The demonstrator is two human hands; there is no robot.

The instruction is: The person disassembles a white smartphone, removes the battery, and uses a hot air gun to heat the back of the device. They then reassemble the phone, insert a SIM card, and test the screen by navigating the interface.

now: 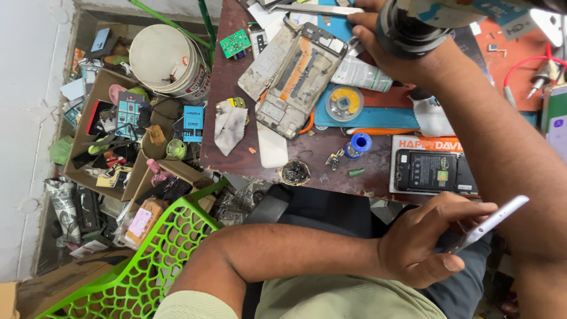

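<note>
Closest to my lens, left hand [428, 239] low over the lap, fingers wrapped round a slim white phone panel [487, 223]. Panel seen edge-on, long axis running up and to the right, away from the palm. Green lattice chair [147, 263] sits off to one side of the forearm.

Next out, table edge [248, 162]. Phone with exposed black battery [434, 171] lies flat just past the left hand; I read the left as the nearer hand to it. Blue-capped small bottle [358, 143] and grey cloth [229, 125] sit along the same strip.

Mid-table: opened phone frame [295, 74], long axis slanting from lower middle up toward the far right, where the right hand is. White cover [273, 145] at its near end. Solder wire reel [344, 101] just beside it on the blue mat [378, 118].

Farthest: right hand [378, 41] reaching across, fingertips at the frame's upper corner and on the metal tweezers [322, 9]. Whether it pinches them, I cannot tell; a dark round object overlaps the wrist.

Off-table, white bucket [165, 59] and cardboard boxes of scrap [118, 139].
</note>
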